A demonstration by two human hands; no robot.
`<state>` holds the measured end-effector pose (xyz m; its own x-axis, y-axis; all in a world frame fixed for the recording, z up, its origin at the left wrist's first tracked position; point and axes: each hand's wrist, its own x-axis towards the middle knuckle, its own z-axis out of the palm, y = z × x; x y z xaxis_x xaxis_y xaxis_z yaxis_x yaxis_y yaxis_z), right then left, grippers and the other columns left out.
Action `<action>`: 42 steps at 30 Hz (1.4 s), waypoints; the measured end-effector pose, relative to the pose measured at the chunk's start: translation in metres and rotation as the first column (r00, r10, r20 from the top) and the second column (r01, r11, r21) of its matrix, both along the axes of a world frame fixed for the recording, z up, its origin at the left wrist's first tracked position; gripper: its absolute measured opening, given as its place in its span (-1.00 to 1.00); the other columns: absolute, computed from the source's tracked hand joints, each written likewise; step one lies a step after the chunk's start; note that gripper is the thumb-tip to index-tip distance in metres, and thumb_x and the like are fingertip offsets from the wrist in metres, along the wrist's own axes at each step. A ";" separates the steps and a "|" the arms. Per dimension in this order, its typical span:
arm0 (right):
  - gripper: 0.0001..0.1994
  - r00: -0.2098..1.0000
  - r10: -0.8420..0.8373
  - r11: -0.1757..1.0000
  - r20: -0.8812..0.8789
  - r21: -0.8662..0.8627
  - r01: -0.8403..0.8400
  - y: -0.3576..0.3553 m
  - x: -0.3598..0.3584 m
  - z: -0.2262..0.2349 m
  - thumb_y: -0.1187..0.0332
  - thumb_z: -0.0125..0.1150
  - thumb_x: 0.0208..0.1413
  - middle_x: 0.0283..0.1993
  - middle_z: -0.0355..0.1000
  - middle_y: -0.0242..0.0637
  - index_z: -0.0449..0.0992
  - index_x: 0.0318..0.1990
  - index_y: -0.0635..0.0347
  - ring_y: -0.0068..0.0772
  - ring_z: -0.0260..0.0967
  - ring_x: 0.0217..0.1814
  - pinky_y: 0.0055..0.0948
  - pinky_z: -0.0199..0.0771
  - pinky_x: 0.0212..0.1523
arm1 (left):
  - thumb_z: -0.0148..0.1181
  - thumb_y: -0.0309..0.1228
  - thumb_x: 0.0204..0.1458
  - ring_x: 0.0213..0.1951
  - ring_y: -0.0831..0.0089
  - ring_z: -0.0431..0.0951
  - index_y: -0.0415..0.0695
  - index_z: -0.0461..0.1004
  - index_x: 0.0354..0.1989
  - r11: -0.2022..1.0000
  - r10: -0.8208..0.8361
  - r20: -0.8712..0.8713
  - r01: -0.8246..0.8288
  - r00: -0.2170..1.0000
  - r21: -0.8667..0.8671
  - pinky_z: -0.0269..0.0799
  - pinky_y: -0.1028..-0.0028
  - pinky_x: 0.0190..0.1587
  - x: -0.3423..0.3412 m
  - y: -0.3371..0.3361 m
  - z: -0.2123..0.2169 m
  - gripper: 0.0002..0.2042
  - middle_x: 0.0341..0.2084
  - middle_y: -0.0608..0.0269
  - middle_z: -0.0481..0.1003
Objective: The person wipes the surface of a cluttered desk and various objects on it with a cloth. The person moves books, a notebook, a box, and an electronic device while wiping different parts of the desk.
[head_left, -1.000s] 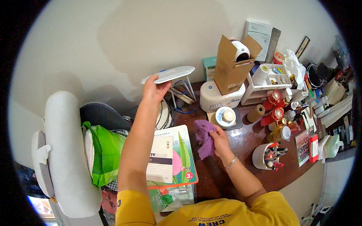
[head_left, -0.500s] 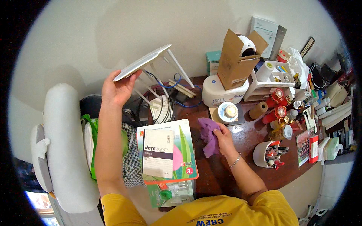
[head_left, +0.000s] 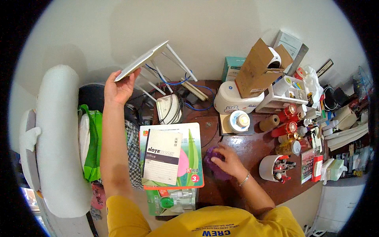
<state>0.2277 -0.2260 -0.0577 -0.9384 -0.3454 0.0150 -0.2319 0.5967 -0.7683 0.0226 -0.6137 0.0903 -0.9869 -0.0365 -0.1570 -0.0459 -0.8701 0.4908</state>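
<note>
My left hand [head_left: 119, 90] is closed on the lower edge of a white router [head_left: 143, 60] and holds it raised and tilted near the wall. Its thin antennas point down to the right, and a blue cable [head_left: 182, 81] hangs by them. With curled fingers, my right hand [head_left: 229, 161] presses a bunched purple cloth [head_left: 215, 168] onto the dark red tabletop [head_left: 221, 193]. Part of the cloth is hidden under that hand. Just left of it lie a notebook [head_left: 162, 170] and a colourful book [head_left: 193, 138] beneath the notebook.
Behind the books, a white box with black cables [head_left: 169, 110] stands below the router. A round-lidded jar [head_left: 239, 121], a white tissue box [head_left: 225, 98] and an open carton [head_left: 252, 75] stand at the back. Right are red-lidded jars [head_left: 284, 129] and a pen cup [head_left: 268, 169].
My right hand has lowered the purple cloth from above the table onto its surface, where it is now bunched. My left hand still holds the router up. The view has shifted slightly.
</note>
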 end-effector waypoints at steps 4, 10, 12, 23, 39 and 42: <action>-0.68 0.992 -0.101 0.987 -0.070 -0.133 0.091 -0.023 -0.068 0.015 0.27 0.17 0.00 0.01 0.31 0.11 0.45 -0.13 0.29 0.07 0.21 0.11 -0.18 0.20 0.12 | -0.10 -0.50 0.02 0.08 -0.17 0.26 -0.63 0.18 -0.06 0.998 -0.037 -0.006 0.037 0.999 0.044 0.57 0.37 -0.16 -0.006 -0.010 -0.012 -0.60 -0.03 -0.43 0.25; -0.62 0.868 -0.066 0.982 -0.491 0.122 0.144 -0.075 -0.202 -0.003 0.38 0.15 -0.06 -0.03 0.31 0.14 0.33 -0.08 0.38 0.11 0.23 0.05 -0.12 0.23 0.07 | -0.10 -0.50 0.01 0.05 -0.19 0.29 -0.63 0.20 -0.08 0.996 -0.051 -0.015 0.052 0.999 0.074 0.57 0.35 -0.16 -0.014 -0.004 -0.013 -0.62 -0.05 -0.42 0.26; -0.57 0.903 -0.027 0.940 -0.428 0.297 0.169 -0.085 -0.229 -0.010 0.36 0.20 -0.11 -0.05 0.33 0.11 0.29 -0.05 0.33 0.08 0.25 0.04 -0.11 0.26 0.04 | -0.09 -0.50 0.01 0.05 -0.19 0.29 -0.62 0.20 -0.09 0.997 -0.028 -0.015 0.029 1.000 0.067 0.57 0.35 -0.15 -0.016 -0.001 -0.013 -0.63 -0.06 -0.42 0.27; -0.78 0.985 0.115 0.712 -0.129 0.702 0.009 -0.092 -0.302 0.009 0.38 0.08 -0.09 -0.25 0.45 0.03 0.46 -0.26 0.24 0.04 0.41 -0.16 -0.12 0.43 -0.17 | -0.05 -0.49 0.02 0.07 -0.13 0.29 -0.57 0.22 -0.07 0.998 -0.034 -0.035 0.035 0.999 0.052 0.58 0.41 -0.19 0.005 -0.005 -0.016 -0.63 -0.05 -0.37 0.27; -0.76 0.986 -0.050 0.654 -0.159 0.741 0.152 -0.095 -0.341 -0.011 0.41 0.15 -0.12 -0.22 0.47 -0.13 0.45 -0.21 0.10 -0.08 0.44 -0.17 -0.17 0.45 -0.23 | -0.07 -0.48 0.02 0.08 -0.13 0.28 -0.57 0.19 -0.03 0.995 -0.103 -0.067 0.102 0.992 -0.013 0.59 0.40 -0.20 0.018 0.002 -0.013 -0.60 -0.04 -0.36 0.28; -0.74 0.977 -0.094 0.641 -0.192 0.739 0.207 -0.096 -0.331 -0.009 0.43 0.17 -0.16 -0.21 0.43 -0.09 0.42 -0.22 0.17 -0.03 0.39 -0.13 -0.17 0.43 -0.19 | -0.06 -0.48 0.02 0.08 -0.12 0.27 -0.56 0.20 -0.03 0.997 -0.076 -0.087 0.074 0.993 -0.021 0.59 0.41 -0.19 0.020 0.008 -0.016 -0.60 -0.02 -0.37 0.27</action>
